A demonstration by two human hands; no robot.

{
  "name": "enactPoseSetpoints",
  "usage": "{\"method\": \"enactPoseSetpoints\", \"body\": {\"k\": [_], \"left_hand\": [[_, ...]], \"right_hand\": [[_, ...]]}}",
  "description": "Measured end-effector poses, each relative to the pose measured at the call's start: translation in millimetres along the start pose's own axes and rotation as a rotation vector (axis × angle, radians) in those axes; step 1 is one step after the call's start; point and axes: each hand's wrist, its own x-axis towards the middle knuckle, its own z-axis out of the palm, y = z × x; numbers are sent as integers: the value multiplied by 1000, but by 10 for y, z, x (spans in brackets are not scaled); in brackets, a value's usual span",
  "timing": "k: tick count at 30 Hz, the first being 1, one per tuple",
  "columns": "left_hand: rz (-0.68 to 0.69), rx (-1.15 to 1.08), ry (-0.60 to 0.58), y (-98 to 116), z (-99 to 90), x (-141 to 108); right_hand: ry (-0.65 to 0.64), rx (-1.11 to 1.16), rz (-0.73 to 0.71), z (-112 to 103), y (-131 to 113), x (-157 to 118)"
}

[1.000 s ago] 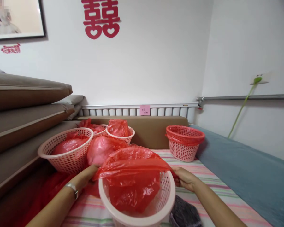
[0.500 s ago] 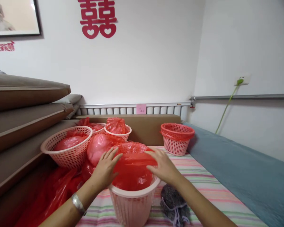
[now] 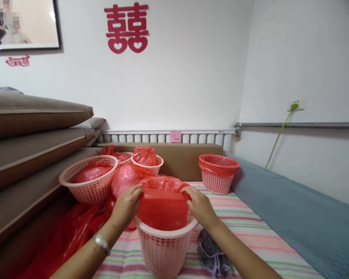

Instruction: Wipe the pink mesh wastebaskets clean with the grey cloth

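In front of me stands a pale pink plastic basket (image 3: 165, 248) on a striped sheet. A red plastic bag (image 3: 164, 207) sits in its mouth, its upper edge raised above the rim. My left hand (image 3: 127, 203) pinches the bag's edge on the left, thumb and fingers closed. On the right, my right hand (image 3: 200, 203) grips the same edge, so the near side is stretched taut between both hands. A silver bracelet (image 3: 101, 243) circles my left wrist. Beside the basket, below my right forearm, lies a dark grey knitted bundle (image 3: 212, 252) with pale purple ties.
Pink baskets (image 3: 90, 180) with red bags stand at the left, near loose red plastic (image 3: 66, 232). A basket with a red rim (image 3: 219, 172) stands back right. Stacked cushions (image 3: 37, 131) rise at left; a blue-grey padded surface (image 3: 282, 209) runs along the right.
Both hands have closed from spread fingers onto the red bag's edge. The bag's near side is now drawn up straight between them. The view has shifted slightly.
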Motion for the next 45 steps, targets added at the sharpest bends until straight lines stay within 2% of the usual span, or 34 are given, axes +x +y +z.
{"method": "enactPoseSetpoints", "body": {"k": [4,8,11,15,19,22,27,30,32,35,36,38,39,40,43,45], "left_hand": [[173,-66,195,89,-20,-373],[156,-58,259,167,56,-748],[146,-54,310,183,122,-911],[144,-82,354,290,151,-1016],[219,-159,271,516,175,-1129],[210,-180,217,591,225,-1197],[135,-165,115,504,282,-1216],[107,-155,5,498,240,-1207],[91,-160,-41,542,156,-1205],[108,-183,53,656,-38,-1155],[126,-183,111,699,-102,-1107],[167,-161,179,777,-192,-952],[171,-137,169,810,-208,-851],[158,-105,110,836,-204,-743],[114,-9,-254,876,-113,-488],[129,-1,-380,881,-67,-463]], "right_hand": [[183,-79,-202,-84,-56,-388],[277,-125,-268,-44,-124,-764],[364,-132,-234,31,-157,-922],[453,-159,-160,139,-180,-1000],[536,-97,-22,234,-210,-1041],[567,23,90,277,-241,-1095],[514,161,148,368,-229,-1275],[404,184,191,471,-156,-1402],[281,214,245,522,-98,-1463],[51,306,345,524,-32,-1502],[8,338,382,506,-20,-1502],[12,384,458,453,-16,-1492],[40,400,489,425,-24,-1486],[67,416,512,398,-37,-1482],[85,481,546,322,-94,-1510],[77,548,558,252,-131,-1568]]}}
